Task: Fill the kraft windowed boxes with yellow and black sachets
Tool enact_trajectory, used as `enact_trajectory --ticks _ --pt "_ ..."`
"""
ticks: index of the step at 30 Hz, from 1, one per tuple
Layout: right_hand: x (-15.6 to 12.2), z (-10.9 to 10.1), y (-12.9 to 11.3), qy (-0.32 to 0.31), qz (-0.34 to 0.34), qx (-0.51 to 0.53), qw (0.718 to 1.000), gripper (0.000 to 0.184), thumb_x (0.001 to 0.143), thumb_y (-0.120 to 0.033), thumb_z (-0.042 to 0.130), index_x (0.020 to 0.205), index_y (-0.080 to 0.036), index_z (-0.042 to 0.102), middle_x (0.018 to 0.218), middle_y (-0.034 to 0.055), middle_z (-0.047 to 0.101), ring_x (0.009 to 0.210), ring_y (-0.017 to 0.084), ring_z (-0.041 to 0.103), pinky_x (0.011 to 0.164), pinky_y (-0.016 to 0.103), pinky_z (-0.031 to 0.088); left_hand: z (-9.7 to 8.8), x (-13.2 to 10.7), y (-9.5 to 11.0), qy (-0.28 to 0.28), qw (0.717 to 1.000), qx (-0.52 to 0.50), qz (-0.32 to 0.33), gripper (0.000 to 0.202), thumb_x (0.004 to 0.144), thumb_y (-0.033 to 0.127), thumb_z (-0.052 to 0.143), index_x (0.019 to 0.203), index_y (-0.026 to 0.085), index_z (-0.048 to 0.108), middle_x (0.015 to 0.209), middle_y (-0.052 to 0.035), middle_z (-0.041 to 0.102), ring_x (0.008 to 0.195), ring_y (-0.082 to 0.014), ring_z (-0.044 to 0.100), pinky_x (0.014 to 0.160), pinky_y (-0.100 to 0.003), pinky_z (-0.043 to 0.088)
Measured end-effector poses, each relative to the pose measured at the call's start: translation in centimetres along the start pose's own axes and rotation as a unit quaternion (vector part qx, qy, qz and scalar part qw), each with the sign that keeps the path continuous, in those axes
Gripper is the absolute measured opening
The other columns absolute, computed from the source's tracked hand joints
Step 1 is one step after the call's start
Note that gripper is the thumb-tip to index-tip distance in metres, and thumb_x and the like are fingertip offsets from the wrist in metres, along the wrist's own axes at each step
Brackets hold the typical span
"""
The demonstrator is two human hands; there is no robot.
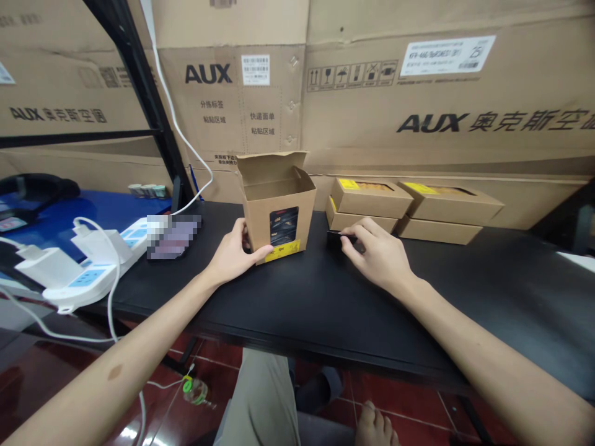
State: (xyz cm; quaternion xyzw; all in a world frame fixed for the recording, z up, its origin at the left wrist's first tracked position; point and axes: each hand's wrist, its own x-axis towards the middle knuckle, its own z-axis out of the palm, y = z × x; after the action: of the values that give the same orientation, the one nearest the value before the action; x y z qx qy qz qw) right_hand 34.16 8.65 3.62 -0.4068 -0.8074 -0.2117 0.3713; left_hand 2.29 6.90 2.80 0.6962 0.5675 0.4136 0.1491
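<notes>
An upright brown cardboard box [257,217] stands on the black table with its top flaps raised. Dark items [283,226] show through its front window, above a yellow label. My left hand [235,251] grips the box's lower left corner, thumb on the front face. To the right of the box, my right hand [375,251] pinches a small, flat black thing [335,236], whose kind I cannot make out. Just behind that hand lie closed window boxes [372,201] in two stacks, with yellow labels on the upper ones.
A white power strip [88,282] with plugged-in chargers and a pixelated phone [173,238] lie on the left. White cables hang over the black table's [288,310] left side. Large AUX cartons [353,105] rise behind. A plastic bottle [198,391] lies on the floor.
</notes>
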Motion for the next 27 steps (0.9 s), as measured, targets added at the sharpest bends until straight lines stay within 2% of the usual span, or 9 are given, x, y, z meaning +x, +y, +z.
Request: enact_trajectory --ticks 7,14,20,27 --pt "0.11 -0.19 -0.15 -0.019 0.013 0.005 1.0 0.022 0.1 -0.03 0.053 0.097 -0.019 0.071 0.094 0.006 0.073 0.066 0.013 0.062 0.061 0.028 0.049 0.24 0.03 -0.8 -0.019 0.999 -0.032 0.013 0.08 0.075 0.056 0.079 0.134 0.021 0.037 0.132 -0.0174 0.07 0.109 -0.0326 0.074 0.091 -0.049 0.061" --pt "0.05 -0.03 -0.01 -0.008 0.0 0.008 1.0 0.021 0.1 -0.029 0.055 0.097 -0.018 0.071 0.093 0.0056 0.073 0.065 0.013 0.062 0.061 0.027 0.048 0.23 0.04 -0.61 -0.027 0.999 -0.034 0.014 0.085 0.073 0.056 0.08 0.135 0.02 0.036 0.138 -0.02 0.066 0.117 -0.0344 0.072 0.098 -0.052 0.059" --pt "0.05 -0.04 0.02 -0.004 -0.002 0.003 1.0 0.021 0.1 -0.03 0.054 0.096 -0.018 0.071 0.093 0.0055 0.073 0.066 0.012 0.063 0.06 0.027 0.047 0.37 0.05 -0.27 -0.031 0.998 -0.059 0.023 0.087 0.068 0.046 0.083 0.135 0.02 0.034 0.141 -0.0191 0.063 0.131 -0.0369 0.065 0.107 -0.052 0.055" --pt "0.12 -0.23 -0.2 -0.01 0.003 0.007 1.0 0.02 0.1 -0.03 0.055 0.097 -0.019 0.071 0.094 0.0055 0.073 0.066 0.013 0.064 0.061 0.028 0.049 0.43 0.17 -0.8 -0.041 0.998 -0.026 0.051 0.091 0.067 0.043 0.081 0.14 0.019 0.031 0.145 -0.0199 0.06 0.139 -0.0396 0.059 0.114 -0.054 0.05"
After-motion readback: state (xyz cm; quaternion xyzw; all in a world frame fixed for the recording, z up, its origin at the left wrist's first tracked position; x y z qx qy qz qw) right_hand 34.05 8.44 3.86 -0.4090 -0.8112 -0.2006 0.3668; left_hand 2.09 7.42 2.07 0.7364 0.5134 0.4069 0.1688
